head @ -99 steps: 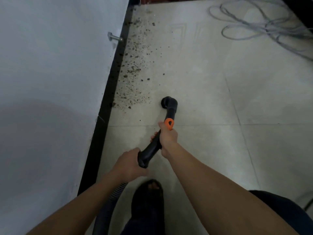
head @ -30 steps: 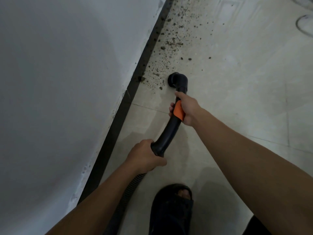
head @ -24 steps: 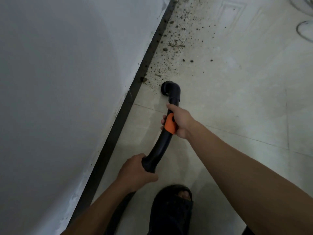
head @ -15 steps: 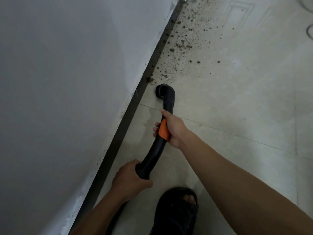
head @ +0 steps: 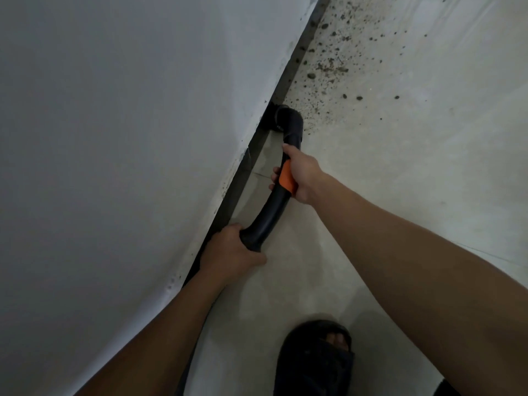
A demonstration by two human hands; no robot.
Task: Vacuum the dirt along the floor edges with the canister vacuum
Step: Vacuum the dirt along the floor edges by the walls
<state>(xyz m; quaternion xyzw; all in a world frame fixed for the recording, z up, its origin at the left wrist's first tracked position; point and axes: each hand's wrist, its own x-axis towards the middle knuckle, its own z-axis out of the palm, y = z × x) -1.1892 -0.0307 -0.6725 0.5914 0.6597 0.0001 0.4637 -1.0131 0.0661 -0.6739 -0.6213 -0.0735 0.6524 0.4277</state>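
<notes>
A curved black vacuum handle tube (head: 268, 214) with an orange switch (head: 286, 178) runs from my lower hand up to its nozzle end (head: 287, 121). The nozzle sits on the floor against the dark baseboard (head: 237, 181), at the near end of a strip of dark dirt crumbs (head: 328, 67). My right hand (head: 303, 174) grips the tube at the orange switch. My left hand (head: 228, 252) grips the tube's lower end where the hose joins. The hose itself is mostly hidden under my left arm.
A white wall (head: 128, 138) fills the left side, meeting pale floor tiles (head: 400, 167) along the baseboard. My foot in a black sandal (head: 314, 358) stands at the bottom. Dirt continues along the edge toward the top.
The nozzle has slid left from the open tile to the baseboard. Both hands moved with it toward the wall, and the view has closed in on the edge.
</notes>
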